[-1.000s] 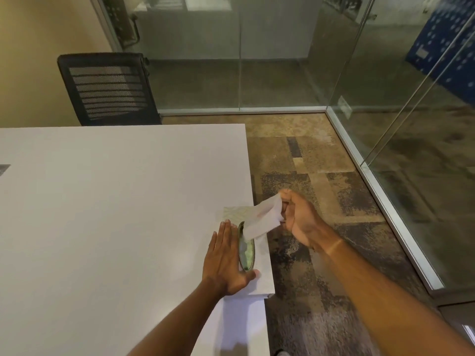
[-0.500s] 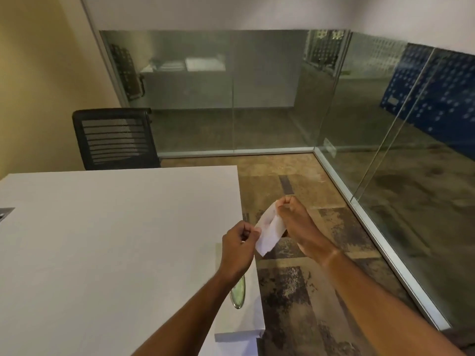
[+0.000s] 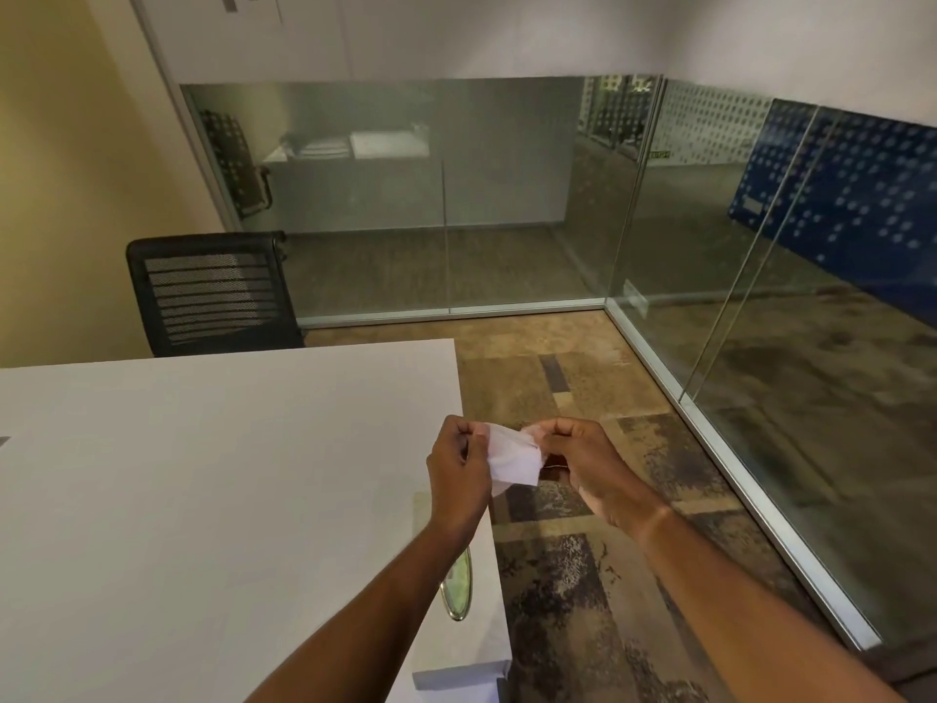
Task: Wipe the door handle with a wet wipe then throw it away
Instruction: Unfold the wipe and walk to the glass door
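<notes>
Glass-walled room, white table point(image 3: 203, 499) below left of fingers. Wet wipe point(image 3: 512, 461) being pinched between left hand point(image 3: 459, 474) and right hand point(image 3: 583, 464), fingers closed on opposite edges, likely being unfolded for wiping. Door handle not being shown.

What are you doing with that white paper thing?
A person is holding a white wet wipe between both hands, the left hand pinching one side and the right hand the other, as if spreading it open. They stand at the corner of a white table, where the wipe pack lies by the edge. No door handle is being wiped at this moment. A black chair stands behind the table, by the glass wall.
</notes>
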Demonstrator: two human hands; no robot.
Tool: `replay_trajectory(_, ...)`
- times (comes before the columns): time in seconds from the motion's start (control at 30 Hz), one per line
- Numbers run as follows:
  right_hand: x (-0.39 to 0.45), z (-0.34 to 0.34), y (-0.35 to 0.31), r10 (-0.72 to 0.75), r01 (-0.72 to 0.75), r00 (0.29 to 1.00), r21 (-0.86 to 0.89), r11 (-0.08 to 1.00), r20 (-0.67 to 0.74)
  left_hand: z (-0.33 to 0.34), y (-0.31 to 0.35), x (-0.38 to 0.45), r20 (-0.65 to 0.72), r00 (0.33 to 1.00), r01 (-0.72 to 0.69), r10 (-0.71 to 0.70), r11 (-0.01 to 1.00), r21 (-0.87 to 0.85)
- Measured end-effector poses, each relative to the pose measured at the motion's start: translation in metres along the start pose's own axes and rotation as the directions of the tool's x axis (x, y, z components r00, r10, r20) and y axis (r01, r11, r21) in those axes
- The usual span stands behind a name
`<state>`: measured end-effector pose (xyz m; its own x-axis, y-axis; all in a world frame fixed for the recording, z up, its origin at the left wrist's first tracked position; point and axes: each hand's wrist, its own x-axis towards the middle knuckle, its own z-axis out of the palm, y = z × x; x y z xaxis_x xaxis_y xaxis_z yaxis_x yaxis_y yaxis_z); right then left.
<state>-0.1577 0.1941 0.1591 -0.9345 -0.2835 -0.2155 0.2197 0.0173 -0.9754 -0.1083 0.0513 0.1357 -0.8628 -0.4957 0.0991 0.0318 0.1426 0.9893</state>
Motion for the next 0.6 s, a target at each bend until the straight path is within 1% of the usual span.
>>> replay_trajectory(0.07,0.001,0.002,0.000,0.067,-0.069,0.997,0.116,0.991,0.023,0.000,0.001,-0.001,0.037,0.999,-0.031,0.030,0.999,0.020)
replay_trajectory(0.1,0.001,0.003,0.000,0.080,-0.086,0.996,0.147,0.985,0.045,0.000,0.001,-0.001,0.052,0.998,-0.048,0.047,0.998,0.029)
replay_trajectory(0.17,0.000,0.006,0.002,0.060,-0.069,0.996,0.139,0.988,0.063,-0.001,0.001,-0.001,0.074,0.994,-0.091,0.086,0.993,0.074)
replay_trajectory(0.2,0.000,0.006,0.003,0.035,-0.042,0.998,0.132,0.990,0.050,-0.002,0.001,-0.002,0.077,0.991,-0.114,0.106,0.987,0.109)
replay_trajectory(0.27,0.002,0.008,0.002,-0.008,0.012,0.999,0.153,0.988,-0.031,-0.005,-0.001,-0.002,0.084,0.984,-0.168,0.156,0.971,0.170)
replay_trajectory(0.33,0.003,0.008,-0.003,-0.039,0.063,0.988,0.162,0.985,-0.146,-0.011,-0.005,-0.002,0.126,0.971,-0.230,0.206,0.947,0.224)
replay_trajectory(0.37,0.003,0.007,-0.007,-0.066,0.094,0.978,0.135,0.986,-0.200,-0.014,-0.007,-0.002,0.157,0.962,-0.260,0.225,0.930,0.261)
replay_trajectory(0.43,0.003,0.003,-0.012,-0.164,0.171,0.950,0.003,0.985,-0.265,-0.020,-0.009,0.000,0.196,0.948,-0.305,0.252,0.896,0.322)
replay_trajectory(0.5,0.002,-0.002,-0.013,-0.285,0.243,0.918,-0.179,0.954,-0.275,-0.024,-0.008,0.002,0.194,0.944,-0.320,0.266,0.882,0.345)
replay_trajectory(0.6,0.001,-0.005,-0.010,-0.459,0.336,0.847,-0.398,0.854,-0.268,-0.024,-0.003,0.005,0.195,0.936,-0.349,0.294,0.854,0.385)
